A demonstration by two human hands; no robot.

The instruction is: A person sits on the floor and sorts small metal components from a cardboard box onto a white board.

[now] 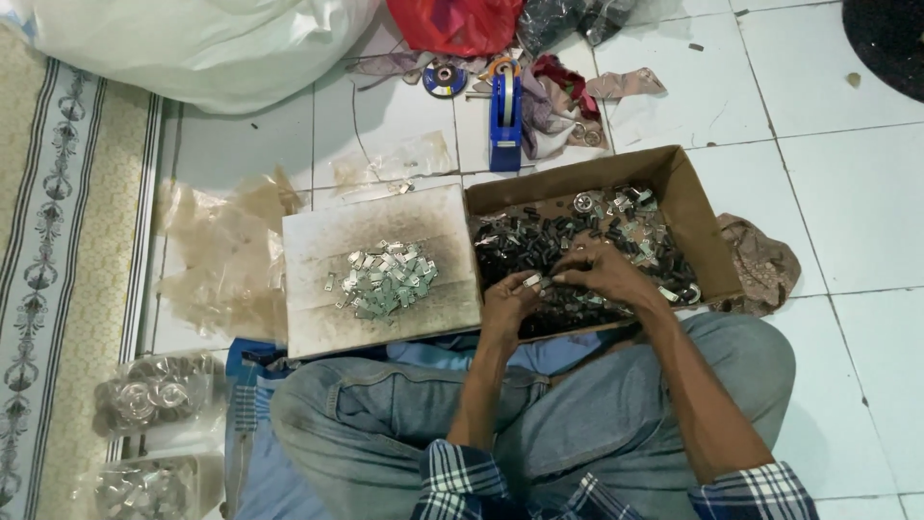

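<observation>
Cardboard box (685,197) beneath curled hands (563,284)

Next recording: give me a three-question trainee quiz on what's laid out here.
1. True or false: both hands work inside the cardboard box.
2. What lies heaped on the white board?
A. small silvery metal pieces
B. coins
C. screws
3. Which blue thing stands on the tiled floor beyond the box?

Key
1. True: the left hand and right hand meet over the dark parts.
2. A, the silvery pieces.
3. The tape dispenser.
</observation>
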